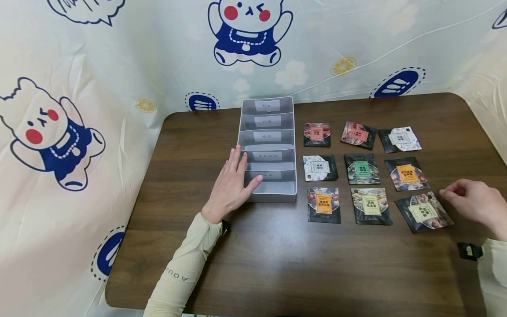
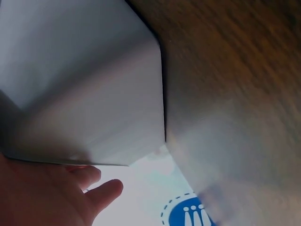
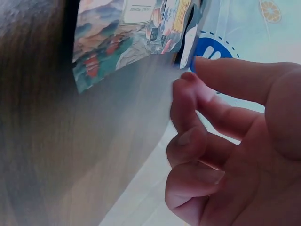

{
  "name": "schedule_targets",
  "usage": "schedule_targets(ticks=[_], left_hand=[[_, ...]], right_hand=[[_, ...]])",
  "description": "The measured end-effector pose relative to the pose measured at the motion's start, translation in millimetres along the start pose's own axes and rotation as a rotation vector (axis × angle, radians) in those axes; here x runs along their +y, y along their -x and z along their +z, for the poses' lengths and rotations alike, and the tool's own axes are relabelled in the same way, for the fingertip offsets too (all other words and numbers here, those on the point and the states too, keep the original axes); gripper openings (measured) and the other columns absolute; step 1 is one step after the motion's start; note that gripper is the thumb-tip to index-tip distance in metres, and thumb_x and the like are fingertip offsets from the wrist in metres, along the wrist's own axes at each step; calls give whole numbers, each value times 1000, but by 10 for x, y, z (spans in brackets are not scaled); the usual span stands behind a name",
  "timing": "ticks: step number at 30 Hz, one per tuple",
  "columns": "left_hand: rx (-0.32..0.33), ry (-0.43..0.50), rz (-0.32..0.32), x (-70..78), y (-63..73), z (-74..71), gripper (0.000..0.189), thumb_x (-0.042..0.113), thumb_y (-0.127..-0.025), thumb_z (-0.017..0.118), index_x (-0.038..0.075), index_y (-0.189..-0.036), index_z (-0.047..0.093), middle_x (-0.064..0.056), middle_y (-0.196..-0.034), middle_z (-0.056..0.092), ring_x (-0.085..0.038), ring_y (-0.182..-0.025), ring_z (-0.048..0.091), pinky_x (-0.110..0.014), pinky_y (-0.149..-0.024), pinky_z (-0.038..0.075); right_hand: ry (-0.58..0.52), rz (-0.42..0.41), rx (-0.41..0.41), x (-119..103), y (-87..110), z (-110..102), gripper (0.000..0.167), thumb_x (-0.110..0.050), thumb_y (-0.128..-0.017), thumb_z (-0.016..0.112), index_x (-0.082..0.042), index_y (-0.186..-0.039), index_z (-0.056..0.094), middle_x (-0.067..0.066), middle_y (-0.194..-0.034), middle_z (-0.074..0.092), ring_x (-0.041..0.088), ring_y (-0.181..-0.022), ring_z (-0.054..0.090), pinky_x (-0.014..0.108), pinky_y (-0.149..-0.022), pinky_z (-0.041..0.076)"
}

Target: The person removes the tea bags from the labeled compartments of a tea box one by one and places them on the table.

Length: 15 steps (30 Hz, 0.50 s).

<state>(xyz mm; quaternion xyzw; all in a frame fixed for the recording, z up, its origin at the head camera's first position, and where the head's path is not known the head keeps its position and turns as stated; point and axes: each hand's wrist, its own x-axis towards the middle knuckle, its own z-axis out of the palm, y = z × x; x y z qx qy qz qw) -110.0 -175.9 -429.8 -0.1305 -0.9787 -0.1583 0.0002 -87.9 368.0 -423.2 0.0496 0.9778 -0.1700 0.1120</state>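
My left hand (image 1: 229, 189) rests along the left rim of a grey divided box (image 1: 273, 198), its fingers extended and the thumb lying over the front compartment. In the left wrist view the box wall (image 2: 99, 113) fills the upper left. My right hand (image 1: 477, 202) is just right of a black sachet with a pale green label (image 1: 424, 213), the one at the near right. Its fingers are curled and the thumb tip meets the index finger, with nothing between them in the right wrist view. There the patterned sachet (image 3: 113, 42) lies beyond the fingertips.
Several more sachets lie in rows right of the box, among them a red-labelled one (image 1: 317, 134), a green-labelled one (image 1: 362, 169) and an orange-labelled one (image 1: 324, 204). Paper labels (image 1: 267, 121) mark the box compartments. A printed curtain (image 1: 166, 57) hangs behind the wooden table (image 1: 261, 259).
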Motion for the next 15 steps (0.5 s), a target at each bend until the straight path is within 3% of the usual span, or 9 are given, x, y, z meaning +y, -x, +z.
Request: schedule_targets(ticks=[4, 8, 11, 15], left_hand=[[-36, -6, 7, -3, -6, -41, 91, 72, -92, 25, 5, -154, 22, -5, -164, -5, -22, -152, -3, -46, -120, 17], [-99, -30, 26, -89, 12, -197, 91, 71, -94, 25, 2, -153, 19, -11, -163, -5, -28, -151, -4, -46, -121, 14], [-136, -90, 29, -232, 30, -434, 91, 69, -94, 25, 0, -153, 17, -16, -162, -3, -32, -150, -4, -46, -121, 11], [-160, -208, 15, -437, 32, -872, 92, 69, -95, 25, -2, -153, 14, -18, -162, -3, -36, -150, -2, -52, -120, 12]], right_hand=[[2, 35, 48, -58, 13, -26, 37, -25, -97, 51, 12, -91, 56, 13, -65, 51, 26, -60, 46, 29, -50, 31], [-8, -31, 94, -163, -48, -84, 39, -27, -96, 51, 10, -89, 60, 13, -65, 57, 24, -59, 48, 29, -50, 31], [-7, -129, 113, -256, -114, -174, 35, -24, -96, 52, 9, -89, 64, 11, -64, 61, 20, -56, 47, 30, -50, 32], [27, -241, 149, -380, -201, -366, 28, -18, -95, 54, 8, -91, 65, 8, -64, 62, 16, -55, 47, 31, -51, 32]])
